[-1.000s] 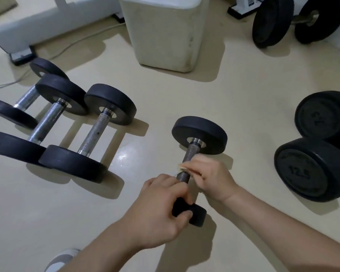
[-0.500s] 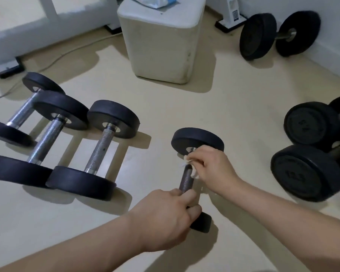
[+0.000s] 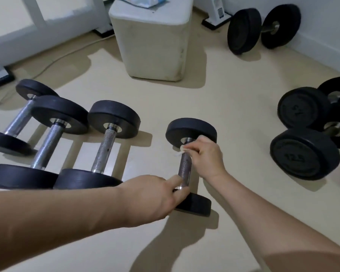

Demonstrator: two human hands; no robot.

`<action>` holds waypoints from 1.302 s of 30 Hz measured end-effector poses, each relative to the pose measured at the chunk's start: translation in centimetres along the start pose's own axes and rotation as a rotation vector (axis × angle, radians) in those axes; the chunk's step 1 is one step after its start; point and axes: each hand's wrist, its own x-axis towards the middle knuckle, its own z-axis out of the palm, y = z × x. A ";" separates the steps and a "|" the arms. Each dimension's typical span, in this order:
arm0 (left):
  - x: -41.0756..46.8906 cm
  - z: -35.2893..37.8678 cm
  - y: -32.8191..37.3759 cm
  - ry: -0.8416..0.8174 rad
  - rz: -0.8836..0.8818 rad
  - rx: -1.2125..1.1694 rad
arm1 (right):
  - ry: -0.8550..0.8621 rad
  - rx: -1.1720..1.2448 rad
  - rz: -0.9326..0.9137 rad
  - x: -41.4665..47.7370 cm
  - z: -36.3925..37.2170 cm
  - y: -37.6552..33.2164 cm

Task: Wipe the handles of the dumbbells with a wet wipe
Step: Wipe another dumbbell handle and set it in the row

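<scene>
The dumbbell (image 3: 190, 128) lies on the floor (image 3: 234, 114) right of three other dumbbells (image 3: 104, 148), with the right grip (image 3: 206, 158) curled tight, pinching the wet wipe (image 3: 182, 151) against the far end of the handle (image 3: 185, 167), and the left grip (image 3: 151, 197) clasping the handle's near end.

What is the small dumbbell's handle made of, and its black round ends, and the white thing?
The handle looks like metal: grey, shiny near its ends, rough and speckled in the middle. The round ends look like matte black rubber, perhaps only a coating. The white thing in the right hand looks like a thin, soft, crumpled wet wipe.
</scene>
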 end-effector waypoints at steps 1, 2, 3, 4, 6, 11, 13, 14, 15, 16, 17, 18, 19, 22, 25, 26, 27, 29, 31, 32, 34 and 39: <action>-0.2 0.0 -0.4 -0.007 0.033 -0.001 | 0.011 0.026 0.021 -0.5 0.2 0.0; -0.4 -0.3 -0.7 -0.050 0.057 -0.016 | -0.014 0.058 0.046 -1.4 0.1 0.1; -0.5 -1.1 -1.0 -0.099 0.062 -0.021 | -0.071 0.084 0.080 -2.5 0.0 0.0; -0.6 -1.7 -1.3 -0.119 0.052 -0.013 | -0.149 0.100 0.107 -3.4 0.0 -0.1; -0.9 -1.7 -1.5 -0.059 0.008 -0.051 | -0.264 0.098 0.109 -4.5 -0.1 -0.4; -0.6 1.0 -2.5 0.114 0.036 -0.037 | 0.012 0.038 0.035 0.0 1.3 -0.1; -0.5 1.2 -2.7 0.160 0.032 -0.041 | 0.058 0.073 0.094 -0.3 1.7 0.1; -0.7 1.2 -2.6 0.166 0.021 -0.045 | 0.015 0.083 0.100 -1.5 1.7 0.1; -0.8 1.2 -2.4 0.164 0.007 -0.042 | -0.061 0.092 0.091 -2.8 1.3 0.0; -0.9 1.1 -2.2 0.164 -0.001 -0.047 | -0.155 0.090 0.079 -3.8 1.0 -0.2; -1.0 1.2 -2.1 0.148 -0.009 -0.064 | -0.225 0.074 0.059 -3.9 0.6 -0.4; -1.0 1.3 -2.0 0.141 -0.018 -0.081 | -0.239 0.039 0.027 -3.1 0.5 -0.4; -1.1 1.5 -1.9 0.145 -0.032 -0.089 | -0.182 0.003 -0.008 -1.8 0.8 -0.2; -1.5 2.1 -1.7 0.173 -0.107 -0.100 | 0.029 -0.035 -0.013 0.8 1.8 -0.2; -2.3 2.3 -1.6 0.160 -0.181 -0.123 | -0.156 -0.010 0.002 -2.7 1.6 -0.8; -2.5 2.3 -1.6 0.154 -0.194 -0.129 | -0.247 0.003 -0.003 -3.6 1.3 -1.1; -2.7 2.4 -1.5 0.139 -0.206 -0.139 | -0.299 0.008 -0.019 -3.5 1.0 -1.3; -2.9 2.3 -1.5 0.107 -0.223 -0.162 | -0.207 -0.008 -0.065 -1.3 1.5 -1.0; -3.2 2.2 -1.4 0.082 -0.244 -0.177 | -0.019 -0.013 -0.020 0.7 2.3 -0.9; -3.4 2.2 -1.4 0.076 -0.253 -0.177 | 0.021 0.001 0.026 0.5 2.6 -1.1; -3.7 2.1 -1.6 0.073 -0.266 -0.175 | -0.040 0.031 0.049 -1.5 2.6 -1.5; -4.2 1.6 -3.0 0.068 -0.253 -0.087 | -0.078 0.024 -0.014 -0.2 2.9 -1.9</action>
